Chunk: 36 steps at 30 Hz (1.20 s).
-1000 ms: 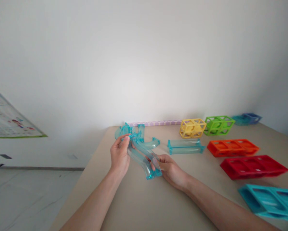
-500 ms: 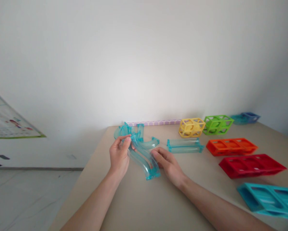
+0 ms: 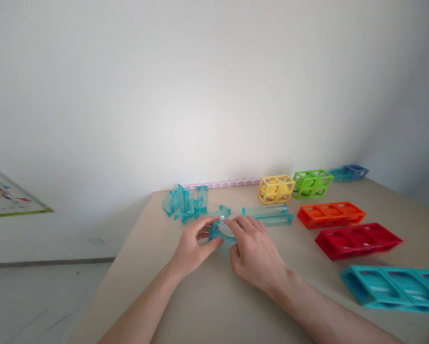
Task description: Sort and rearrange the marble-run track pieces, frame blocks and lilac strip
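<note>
A clear teal curved track piece (image 3: 226,232) is held between both hands, just above or on the beige table. My left hand (image 3: 196,243) grips its left end between thumb and fingers. My right hand (image 3: 252,246) is closed round its right end, which the fingers partly hide. Just behind the hands lies another curved teal piece (image 3: 222,210). A cluster of clear teal pieces (image 3: 185,203) stands at the table's back left. Behind my right hand rests a straight clear teal piece (image 3: 271,216).
On the right stand yellow (image 3: 276,189), green (image 3: 312,184), orange (image 3: 331,215), red (image 3: 358,241) and teal (image 3: 395,288) frame blocks. A blue block (image 3: 356,171) sits at the back right. A patterned purple strip (image 3: 225,183) runs along the wall.
The long curved piece has turned from pointing toward me to lying crosswise between my hands. My right hand has come over its right end. The view has shifted slightly.
</note>
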Available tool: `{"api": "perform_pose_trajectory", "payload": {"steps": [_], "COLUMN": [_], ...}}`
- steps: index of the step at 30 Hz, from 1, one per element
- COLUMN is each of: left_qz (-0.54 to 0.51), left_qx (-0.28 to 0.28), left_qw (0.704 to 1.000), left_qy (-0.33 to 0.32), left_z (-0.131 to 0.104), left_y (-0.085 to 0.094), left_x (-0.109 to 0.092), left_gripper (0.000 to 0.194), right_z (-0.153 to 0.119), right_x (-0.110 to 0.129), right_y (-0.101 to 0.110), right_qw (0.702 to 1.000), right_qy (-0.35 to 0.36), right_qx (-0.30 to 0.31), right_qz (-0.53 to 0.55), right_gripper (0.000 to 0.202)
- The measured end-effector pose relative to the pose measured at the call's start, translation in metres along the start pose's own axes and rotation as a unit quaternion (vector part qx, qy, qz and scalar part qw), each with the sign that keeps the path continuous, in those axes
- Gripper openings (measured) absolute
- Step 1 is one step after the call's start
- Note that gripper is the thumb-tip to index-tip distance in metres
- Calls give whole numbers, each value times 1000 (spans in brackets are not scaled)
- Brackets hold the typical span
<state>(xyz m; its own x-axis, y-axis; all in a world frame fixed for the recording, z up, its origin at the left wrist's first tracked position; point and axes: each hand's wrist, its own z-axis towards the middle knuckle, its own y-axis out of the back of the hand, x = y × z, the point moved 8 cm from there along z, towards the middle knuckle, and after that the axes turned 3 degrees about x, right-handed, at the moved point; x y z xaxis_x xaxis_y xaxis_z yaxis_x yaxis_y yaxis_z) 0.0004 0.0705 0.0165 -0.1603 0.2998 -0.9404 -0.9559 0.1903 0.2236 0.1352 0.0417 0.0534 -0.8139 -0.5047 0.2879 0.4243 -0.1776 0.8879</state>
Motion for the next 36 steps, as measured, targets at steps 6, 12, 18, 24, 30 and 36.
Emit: {"api": "perform_pose_trajectory", "payload": {"steps": [6, 12, 18, 24, 30, 36], "left_qz": [71, 101, 149, 182, 169, 193], "left_qx": [110, 122, 149, 155, 165, 161], "left_qw": [991, 987, 978, 970, 971, 968], "left_qy": [-2, -5, -14, -34, -36, -16], "left_z": [-5, -5, -5, -4, -3, -5], "left_y": [-24, -22, -27, -29, -31, -28], "left_x": [7, 7, 5, 0, -3, 0], "left_gripper": [62, 66, 51, 38, 33, 26], "right_z": [-2, -4, -8, -5, -4, 0], "right_x": [6, -12, -28, -6, 2, -18], "right_y": [-12, -13, -3, 4, -4, -18], "right_qw": [995, 980, 966, 988, 996, 986], "right_qy": [-27, -94, -138, -63, -45, -96], "right_qx": [76, 102, 96, 75, 55, 95], "right_qz": [-66, -140, -197, -119, -54, -100], "right_gripper": [33, 24, 29, 37, 19, 17]}}
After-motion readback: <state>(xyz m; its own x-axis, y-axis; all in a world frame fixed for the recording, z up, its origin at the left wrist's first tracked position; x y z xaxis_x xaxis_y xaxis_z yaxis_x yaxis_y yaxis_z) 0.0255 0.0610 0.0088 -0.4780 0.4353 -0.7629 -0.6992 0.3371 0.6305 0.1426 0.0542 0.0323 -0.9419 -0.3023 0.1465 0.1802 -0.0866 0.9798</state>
